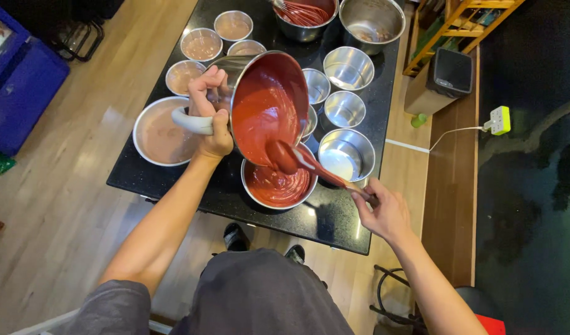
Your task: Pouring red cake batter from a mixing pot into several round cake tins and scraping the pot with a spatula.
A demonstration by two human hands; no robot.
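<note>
**Red batter tipped from mixing bowl into round pan**

The left hand (212,118) grips the handle of a steel mixing bowl (269,105), tilted over a round pan (279,184) at the near edge of the black table (334,217). The right hand (384,214) is closed around a spatula (310,164) whose blade touches the red batter (263,118) at the bowl's lip. Empty steel pans (347,155) crowd the right side; filled pans (201,44) of pale batter sit far left. A whisk bowl (303,15) stands at the far edge.
</note>
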